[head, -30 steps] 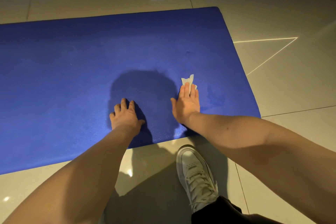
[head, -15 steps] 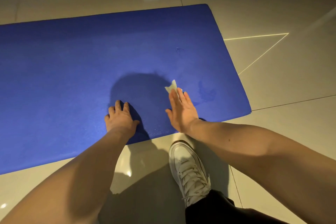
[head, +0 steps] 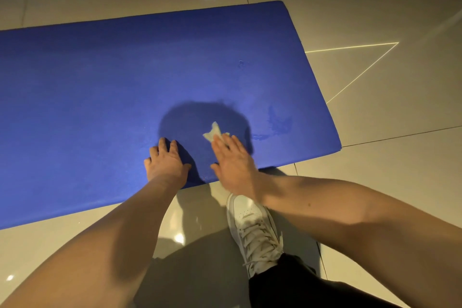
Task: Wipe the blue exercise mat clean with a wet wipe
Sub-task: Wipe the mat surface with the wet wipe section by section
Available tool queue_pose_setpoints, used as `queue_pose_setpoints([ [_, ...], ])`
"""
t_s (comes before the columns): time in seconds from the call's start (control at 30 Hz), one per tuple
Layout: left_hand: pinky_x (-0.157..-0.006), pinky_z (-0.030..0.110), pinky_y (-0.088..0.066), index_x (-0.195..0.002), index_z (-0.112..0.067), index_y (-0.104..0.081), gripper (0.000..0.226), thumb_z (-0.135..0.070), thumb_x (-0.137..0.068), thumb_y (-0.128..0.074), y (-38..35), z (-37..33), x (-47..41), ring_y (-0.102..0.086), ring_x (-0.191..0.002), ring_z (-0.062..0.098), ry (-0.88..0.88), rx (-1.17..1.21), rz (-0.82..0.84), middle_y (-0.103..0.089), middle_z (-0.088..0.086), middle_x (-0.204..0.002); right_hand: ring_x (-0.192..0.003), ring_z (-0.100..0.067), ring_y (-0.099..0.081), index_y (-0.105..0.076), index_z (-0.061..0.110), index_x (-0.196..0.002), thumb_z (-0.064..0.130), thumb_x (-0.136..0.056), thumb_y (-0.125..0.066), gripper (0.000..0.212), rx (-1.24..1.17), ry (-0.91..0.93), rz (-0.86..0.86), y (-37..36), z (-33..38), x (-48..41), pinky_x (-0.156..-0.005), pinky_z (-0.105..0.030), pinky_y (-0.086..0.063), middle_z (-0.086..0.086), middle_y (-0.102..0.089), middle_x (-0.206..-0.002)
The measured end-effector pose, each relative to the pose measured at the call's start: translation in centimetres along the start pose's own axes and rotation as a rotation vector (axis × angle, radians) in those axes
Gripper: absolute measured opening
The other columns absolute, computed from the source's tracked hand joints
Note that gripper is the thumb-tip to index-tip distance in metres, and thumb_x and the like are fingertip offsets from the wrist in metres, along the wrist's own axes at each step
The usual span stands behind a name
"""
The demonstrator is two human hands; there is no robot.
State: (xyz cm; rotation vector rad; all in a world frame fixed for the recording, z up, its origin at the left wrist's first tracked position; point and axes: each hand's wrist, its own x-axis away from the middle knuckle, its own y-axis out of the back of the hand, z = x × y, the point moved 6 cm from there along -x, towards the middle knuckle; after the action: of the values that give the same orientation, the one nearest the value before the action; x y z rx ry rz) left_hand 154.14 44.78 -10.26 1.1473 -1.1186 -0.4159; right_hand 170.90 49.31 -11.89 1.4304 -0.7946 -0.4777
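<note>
Pressing the wet wipe (head: 213, 132) flat onto the blue exercise mat (head: 100, 87) with the right hand (head: 232, 160) — fingers straight, palm down, nothing pinched. I'd guess that spreads pressure so the scrunched white tissue drags instead of bunching. It sits near the mat's front edge, toward its right end, with a crumpled corner poking past the fingertips. The left hand (head: 166, 161) rests spread on the mat just beside it (probably bracing body weight). The mat looks matte and finely textured, with a rounded corner. A darker damp patch (head: 280, 122) further right looks already wiped — the long left stretch likely isn't. Glossy floor tiles (head: 375, 170) and a white laced shoe (head: 252, 227) sit just off the mat's front edge.
</note>
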Motion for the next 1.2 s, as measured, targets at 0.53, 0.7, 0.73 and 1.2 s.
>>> queue_pose_setpoints([
  [0.53, -0.108, 0.042, -0.032, -0.157, -0.021, -0.019, 0.082, -0.051, -0.093, -0.060, -0.3, -0.5, 0.9, -0.021, -0.142, 0.031, 0.002, -0.004, 0.000, -0.011, 0.005, -0.163, -0.138, -0.032, -0.031, -0.030, -0.002, -0.156, 0.033, -0.105, -0.043, 0.063, -0.186, 0.144, 0.023, 0.6, 2.2, 1.8, -0.118, -0.043, -0.031, -0.014, -0.024, -0.165],
  [0.7, -0.112, 0.044, -0.026, -0.156, -0.025, -0.021, 0.085, -0.054, -0.089, -0.065, -0.1, -2.1, 0.8, -0.019, -0.143, 0.031, -0.081, 0.045, -0.006, -0.012, 0.003, -0.163, -0.142, -0.036, -0.031, -0.038, 0.004, -0.151, 0.028, -0.108, -0.022, 0.051, 0.269, 0.251, 0.000, 0.0, -2.1, 2.5, -0.101, -0.044, -0.036, -0.021, -0.022, -0.165],
  [0.73, -0.112, 0.045, -0.026, -0.156, -0.026, -0.021, 0.085, -0.055, -0.089, -0.065, 0.0, -2.5, 0.7, -0.019, -0.143, 0.031, -0.094, 0.043, -0.010, -0.012, 0.003, -0.163, -0.143, -0.036, -0.028, -0.040, 0.004, -0.150, 0.027, -0.108, -0.022, 0.051, 0.304, 0.253, 0.009, -0.1, -3.1, 2.8, -0.100, -0.043, -0.036, -0.021, -0.023, -0.164],
  [1.2, -0.114, 0.046, -0.024, -0.155, -0.026, -0.023, 0.084, -0.052, -0.088, -0.066, -0.5, -5.3, 1.4, -0.017, -0.144, 0.032, -0.127, 0.048, 0.027, -0.009, 0.005, -0.163, -0.118, -0.023, -0.049, -0.060, -0.006, -0.129, -0.004, -0.093, -0.056, 0.037, -0.456, 0.113, 0.002, 1.0, -3.0, 2.1, -0.102, -0.028, -0.038, -0.023, -0.049, -0.138],
])
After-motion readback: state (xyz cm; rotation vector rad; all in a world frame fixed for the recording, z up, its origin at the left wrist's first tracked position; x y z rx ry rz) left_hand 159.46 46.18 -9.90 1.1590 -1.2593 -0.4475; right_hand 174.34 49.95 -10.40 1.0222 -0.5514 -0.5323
